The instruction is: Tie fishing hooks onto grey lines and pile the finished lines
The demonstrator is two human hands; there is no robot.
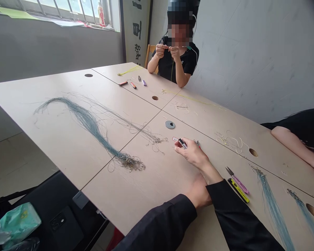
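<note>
My right hand [191, 152] reaches across the pale wooden table [157, 195], its fingertips pinching a small black-and-white item [182, 143]. A small pink-and-white item [175, 139] lies just beyond the fingers. My left hand [199, 192] rests behind my right wrist, its fingers hidden. To the left, a long grey-blue bundle of fishing line [90, 123] ends in a tangled cluster of hooks [131, 162]. Pink-handled thread snips [238, 180] and a yellow-and-black tool [238, 190] lie to the right of my right wrist.
Across the table, a co-worker's hands [167, 51] hold something small. Lighters [128, 84], yellow line [129, 70] and more grey-blue line [274, 209] lie on the tabletop. Another person's arm [293, 143] rests at the right edge. A green plastic bag [15, 223] sits below at left.
</note>
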